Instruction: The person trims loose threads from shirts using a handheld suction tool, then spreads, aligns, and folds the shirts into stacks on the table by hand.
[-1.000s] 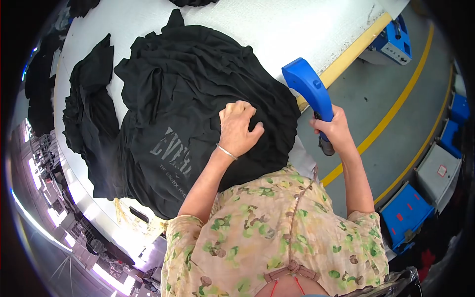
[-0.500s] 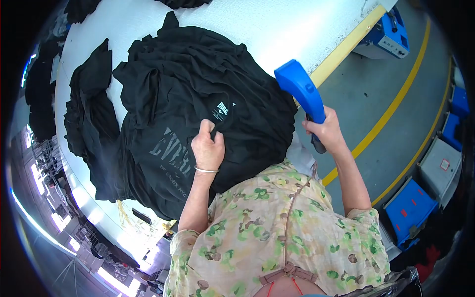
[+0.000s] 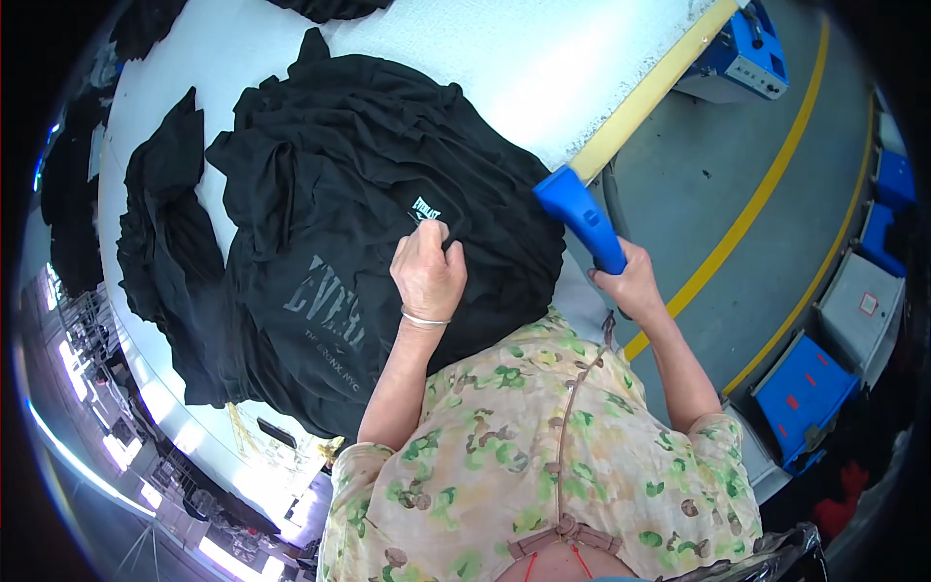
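A heap of black garments [image 3: 339, 165] lies on the white table, the top one a black shirt [image 3: 291, 339] with a large grey "EVER..." print. My left hand [image 3: 427, 276] is closed on a fold of this shirt, right by a small white printed neck label [image 3: 424, 209]. In my right hand [image 3: 632, 283] is a blue gun-shaped handheld tool [image 3: 587, 218], its wide head pointing toward the right edge of the heap. My fingers hide most of its handle.
Another bunched black garment [image 3: 179, 233] lies to the left on the white table [image 3: 504, 78]. A blue box-shaped machine [image 3: 742, 63] stands past the table's yellow edge [image 3: 621, 141]. Blue and grey bins [image 3: 810, 388] line the right side of the floor.
My left hand has shifted up and right, nearer the small label, still holding the fabric. The blue tool has dropped lower, beside the heap's right edge.
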The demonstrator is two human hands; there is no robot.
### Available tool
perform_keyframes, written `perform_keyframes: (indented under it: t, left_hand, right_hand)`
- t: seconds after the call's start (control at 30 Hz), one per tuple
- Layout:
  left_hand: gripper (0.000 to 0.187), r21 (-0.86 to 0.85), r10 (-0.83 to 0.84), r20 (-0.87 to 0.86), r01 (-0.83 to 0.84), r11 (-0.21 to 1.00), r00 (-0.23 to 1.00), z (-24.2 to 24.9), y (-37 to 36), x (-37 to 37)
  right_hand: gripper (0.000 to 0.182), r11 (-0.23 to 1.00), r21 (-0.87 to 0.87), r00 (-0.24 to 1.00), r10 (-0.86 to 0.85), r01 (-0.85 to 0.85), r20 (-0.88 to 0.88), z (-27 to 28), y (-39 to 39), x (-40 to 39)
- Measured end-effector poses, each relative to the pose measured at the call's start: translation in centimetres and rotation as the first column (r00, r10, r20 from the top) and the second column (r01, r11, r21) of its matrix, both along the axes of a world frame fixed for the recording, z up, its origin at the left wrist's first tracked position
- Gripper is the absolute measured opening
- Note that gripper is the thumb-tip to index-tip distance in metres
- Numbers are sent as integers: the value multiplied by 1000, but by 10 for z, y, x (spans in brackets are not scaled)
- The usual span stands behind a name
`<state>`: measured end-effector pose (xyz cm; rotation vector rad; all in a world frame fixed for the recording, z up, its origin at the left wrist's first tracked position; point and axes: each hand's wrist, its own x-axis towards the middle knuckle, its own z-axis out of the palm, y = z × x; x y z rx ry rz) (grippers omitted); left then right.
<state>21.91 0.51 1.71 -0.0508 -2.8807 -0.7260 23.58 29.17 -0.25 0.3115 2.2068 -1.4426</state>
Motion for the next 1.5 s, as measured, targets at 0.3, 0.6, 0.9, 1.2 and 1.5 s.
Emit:
perform_keyframes:
  t: [0.3, 0.6, 0.9, 1.2, 1.5]
  left_hand:
    - [22, 142, 40, 115, -56, 988, 993, 0, -1, 20]
    - [22, 177, 169, 136, -192, 965, 976, -9, -11, 34]
    - [23, 203, 150, 157, -181, 962, 976, -12, -14, 30]
    - [34, 50, -240, 80, 237, 970, 967, 9, 23, -25]
    - [18, 530, -368, 530, 39, 847, 764, -20, 16, -69]
  right_hand:
    - [22, 996, -34, 995, 81, -79, 63, 11, 0, -10]
    - [16, 990, 104, 996, 89, -90, 15, 4, -6, 1]
    - [15, 993, 99, 997, 74, -70, -38, 7, -10, 1]
    - [16, 975, -85, 978, -205, 208, 38, 9, 1, 6]
    - [18, 996, 30, 996, -81, 80, 29, 13, -12, 13]
